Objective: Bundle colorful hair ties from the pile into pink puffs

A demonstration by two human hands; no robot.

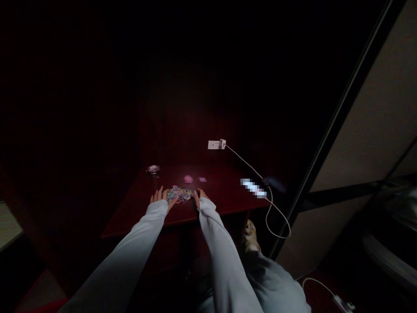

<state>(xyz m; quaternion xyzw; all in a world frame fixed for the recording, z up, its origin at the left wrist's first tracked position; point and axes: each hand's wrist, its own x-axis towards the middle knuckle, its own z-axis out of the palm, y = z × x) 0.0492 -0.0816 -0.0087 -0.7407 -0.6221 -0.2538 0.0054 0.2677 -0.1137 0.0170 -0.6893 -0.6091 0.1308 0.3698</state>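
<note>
A heap of small multicoloured elastic bands (pixel 179 194) lies near the front of the dark red table. My left hand (pixel 159 195) rests at the heap's left side, fingers spread, thumb reaching across its near edge. At the opposite side, my right hand (pixel 200 195) curves against the heap with its fingers bent but apart. Neither hand visibly grips a band. Behind the heap sit a small round pile of pink bands (pixel 188 179) and a smaller purple-pink pile (pixel 202 179). Some of the heap is hidden by my left hand.
A clear round container (pixel 153 169) with pinkish contents stands at the table's back left. A lit phone (pixel 253 188), pixelated, lies on the right, its white cable (pixel 247 164) running to a charger (pixel 222 144) in the wall socket (pixel 213 145). The table (pixel 137 213) ends just before my wrists.
</note>
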